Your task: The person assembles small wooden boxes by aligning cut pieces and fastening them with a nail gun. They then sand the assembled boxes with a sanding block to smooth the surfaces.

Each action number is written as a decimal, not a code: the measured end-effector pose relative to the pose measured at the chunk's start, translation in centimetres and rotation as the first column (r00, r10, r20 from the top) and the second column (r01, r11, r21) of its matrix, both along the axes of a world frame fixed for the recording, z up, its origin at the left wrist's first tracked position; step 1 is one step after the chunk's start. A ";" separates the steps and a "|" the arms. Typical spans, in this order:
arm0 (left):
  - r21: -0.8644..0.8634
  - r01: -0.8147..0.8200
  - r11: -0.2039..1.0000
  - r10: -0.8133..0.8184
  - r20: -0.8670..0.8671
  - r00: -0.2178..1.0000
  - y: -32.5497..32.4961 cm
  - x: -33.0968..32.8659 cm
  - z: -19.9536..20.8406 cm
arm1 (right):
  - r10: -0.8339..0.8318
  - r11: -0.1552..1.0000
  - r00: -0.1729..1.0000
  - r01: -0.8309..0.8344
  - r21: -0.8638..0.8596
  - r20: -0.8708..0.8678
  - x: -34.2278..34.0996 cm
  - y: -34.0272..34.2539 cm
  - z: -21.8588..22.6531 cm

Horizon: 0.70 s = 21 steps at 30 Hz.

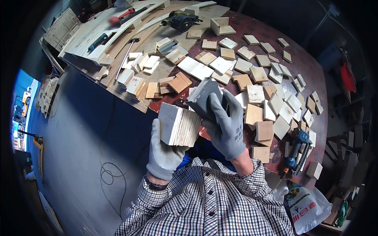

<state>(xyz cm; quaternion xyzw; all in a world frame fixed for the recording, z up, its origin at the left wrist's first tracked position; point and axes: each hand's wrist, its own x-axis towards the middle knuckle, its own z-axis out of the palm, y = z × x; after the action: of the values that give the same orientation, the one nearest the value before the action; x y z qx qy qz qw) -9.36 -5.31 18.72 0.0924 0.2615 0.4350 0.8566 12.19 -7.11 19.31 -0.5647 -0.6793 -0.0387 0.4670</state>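
Both of my hands wear grey gloves. My left hand is wrapped round the lower left side of a stack of thin wooden pieces, with a grey face on its left and pale layered edges on its right. Just above and to the right, my right hand grips a dark grey wooden block, tilted; the fingers lie over its right side and part of it is hidden. The two held things are close together in front of my chest, at the near edge of the table. Whether they touch I cannot tell.
Many small wooden boards lie scattered over the dark red table. A blue nail gun rests at the right edge. Behind are a hammer, a dark power tool and a plywood sheet. A plastic bag hangs lower right.
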 end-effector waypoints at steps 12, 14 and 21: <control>-0.009 0.057 0.998 -0.055 0.132 0.990 -0.1 0.4 -0.1 | 0.021 0.999 0.999 -0.020 -0.039 0.038 -3.2 -3.1 1.1; -0.030 -0.007 1.000 0.009 0.059 0.998 0.2 0.0 -1.4 | -0.127 0.989 0.991 0.129 -0.074 0.030 -0.4 -1.7 -1.3; -0.078 -0.035 0.996 0.031 -0.043 0.999 0.0 0.8 0.0 | 0.062 0.998 0.998 -0.063 -0.027 -0.026 -2.4 -4.0 -0.1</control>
<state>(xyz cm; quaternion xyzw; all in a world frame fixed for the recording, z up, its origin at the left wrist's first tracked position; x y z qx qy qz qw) -8.59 -5.31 18.69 0.0635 0.2978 0.4365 0.8466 9.83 -11.14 19.21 -0.5499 -0.6913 -0.0077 0.4686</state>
